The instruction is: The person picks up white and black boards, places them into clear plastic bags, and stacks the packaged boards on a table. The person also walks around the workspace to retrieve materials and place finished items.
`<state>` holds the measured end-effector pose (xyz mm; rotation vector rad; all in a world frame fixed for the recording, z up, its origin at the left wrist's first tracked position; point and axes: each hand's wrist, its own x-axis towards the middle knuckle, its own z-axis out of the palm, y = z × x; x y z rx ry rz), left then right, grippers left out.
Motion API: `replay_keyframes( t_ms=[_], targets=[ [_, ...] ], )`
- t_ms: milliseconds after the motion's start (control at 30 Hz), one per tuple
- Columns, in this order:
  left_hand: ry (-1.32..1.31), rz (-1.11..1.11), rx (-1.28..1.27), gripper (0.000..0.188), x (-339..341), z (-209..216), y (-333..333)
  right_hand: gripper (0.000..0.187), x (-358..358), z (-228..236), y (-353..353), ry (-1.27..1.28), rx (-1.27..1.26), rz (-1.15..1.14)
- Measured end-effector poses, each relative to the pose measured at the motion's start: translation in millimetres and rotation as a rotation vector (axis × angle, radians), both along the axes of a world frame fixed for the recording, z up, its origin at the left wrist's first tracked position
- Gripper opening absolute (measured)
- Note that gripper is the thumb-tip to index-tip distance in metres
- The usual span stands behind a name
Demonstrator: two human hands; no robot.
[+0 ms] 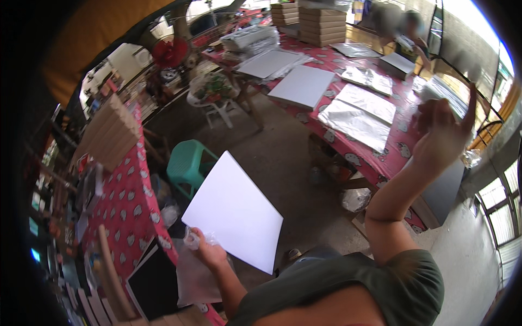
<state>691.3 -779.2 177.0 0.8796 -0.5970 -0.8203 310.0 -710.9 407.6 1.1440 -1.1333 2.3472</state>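
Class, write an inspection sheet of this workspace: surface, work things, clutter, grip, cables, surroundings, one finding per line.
Surface: pink patterned cloths on the left table and right table.
Work things: white panel; clear plastic.
Clutter: stacked brown boxes, shiny plastic packets, black panel.
Grip: left hand closed on crumpled clear plastic at the white panel's edge; right hand raised, blurred, contents unclear.
Cables: nothing seen.
Surroundings: green stool, red fan, another person beyond the right table.

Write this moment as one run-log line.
left hand: holding white rectangular board, translucent plastic | right hand: raised, blurred | nearby: green plastic stool
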Motion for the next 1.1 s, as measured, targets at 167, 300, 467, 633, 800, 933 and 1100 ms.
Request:
replay_keyframes(
  t_ms=[167,300,467,633,800,933,1100],
  targets=[
    [0.016,-0.102,0.020,0.031,-19,9,-41,0.037,-98,-81,-59,0.497,1.251,-0.600],
    [0.018,-0.100,0.031,0.035,-22,1,-70,0.046,-67,-65,-74,0.079,1.011,-0.056],
    [0.006,0.004,0.080,0.031,-56,1,-119,0.049,-90,-59,-150,0.043,0.834,-0.126],
    [0.106,0.067,0.131,0.028,-69,-15,-155,0.026,-101,-52,-200,0.073,0.207,-0.050],
    [0.060,0.265,0.115,0.015,-118,-12,-228,0.025,-163,-39,-245,0.248,-0.102,-0.261],
    [0.119,0.334,0.043,0.013,-132,2,-244,0.024,-144,-45,-293,0.520,-0.197,0.291],
    [0.121,0.355,-0.013,0.015,-134,-9,-275,0.017,-127,-99,-375,0.256,0.206,0.508]
  ],
)
